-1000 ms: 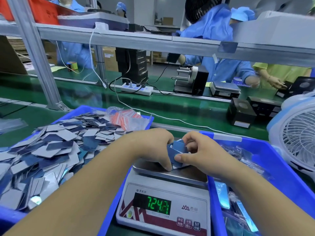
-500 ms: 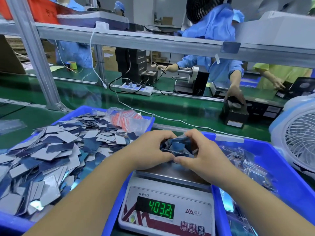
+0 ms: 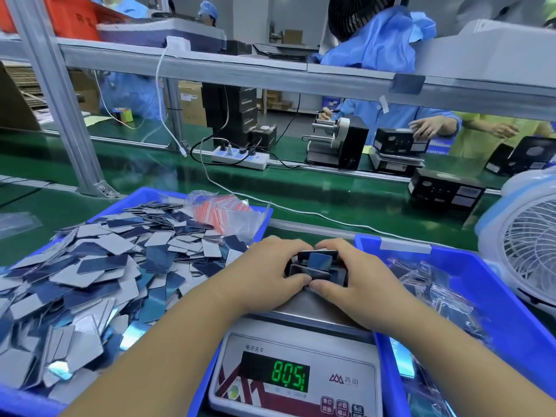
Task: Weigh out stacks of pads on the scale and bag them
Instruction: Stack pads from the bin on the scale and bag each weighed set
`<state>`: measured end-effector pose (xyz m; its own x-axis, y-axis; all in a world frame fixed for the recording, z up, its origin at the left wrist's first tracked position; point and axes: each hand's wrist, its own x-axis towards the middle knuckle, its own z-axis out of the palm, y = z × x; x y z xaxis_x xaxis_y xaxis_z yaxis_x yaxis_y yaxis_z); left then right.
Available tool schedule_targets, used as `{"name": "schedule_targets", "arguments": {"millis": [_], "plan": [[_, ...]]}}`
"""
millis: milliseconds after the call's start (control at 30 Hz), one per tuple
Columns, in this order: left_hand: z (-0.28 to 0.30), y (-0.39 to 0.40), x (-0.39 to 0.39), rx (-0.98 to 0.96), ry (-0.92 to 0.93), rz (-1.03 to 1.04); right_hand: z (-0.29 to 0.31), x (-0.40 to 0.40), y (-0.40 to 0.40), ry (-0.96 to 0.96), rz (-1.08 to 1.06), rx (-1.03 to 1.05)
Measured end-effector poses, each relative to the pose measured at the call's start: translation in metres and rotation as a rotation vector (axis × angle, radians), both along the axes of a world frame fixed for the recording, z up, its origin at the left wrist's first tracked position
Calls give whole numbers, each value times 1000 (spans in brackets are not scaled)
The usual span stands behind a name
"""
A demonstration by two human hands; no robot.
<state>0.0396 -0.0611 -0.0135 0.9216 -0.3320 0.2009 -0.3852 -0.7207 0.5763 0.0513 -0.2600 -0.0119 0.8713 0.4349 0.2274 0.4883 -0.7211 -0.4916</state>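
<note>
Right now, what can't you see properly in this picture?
Head view:
- Small dark-blue pad stack: its count, hidden by left hand and right hand.
- White digital scale: front cut off by the bottom edge; button labels blurred.
- Right blue plastic bin: bagged contents blurred.

A white desk fan with a wire grille [image 3: 529, 254] is sitting at the right edge of the bench. A white power strip [image 3: 240, 158] is lying across the green conveyor belt [image 3: 331, 191], with black plugs stuck in it and a thin white cable [image 3: 162, 94] hanging down from the grey metal shelf rail [image 3: 270, 75]. Past the belt, a worker in a blue smock [image 3: 391, 115] is reaching toward a black box [image 3: 397, 141] next to a black label dispenser [image 3: 340, 144]. Another black box [image 3: 445, 189] is riding on the belt, and an orange plastic crate [image 3: 69, 18] is sitting up top on the left.
</note>
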Motion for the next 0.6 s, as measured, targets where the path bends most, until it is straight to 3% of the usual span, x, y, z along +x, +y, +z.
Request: {"name": "schedule_targets", "arguments": {"millis": [300,600], "plan": [[2,-3,-3,-151,-98,1,2,-2,0,-52,-8,156],[1,0,-1,-251,-87,49,-2,0,-2,-38,5,78]]}}
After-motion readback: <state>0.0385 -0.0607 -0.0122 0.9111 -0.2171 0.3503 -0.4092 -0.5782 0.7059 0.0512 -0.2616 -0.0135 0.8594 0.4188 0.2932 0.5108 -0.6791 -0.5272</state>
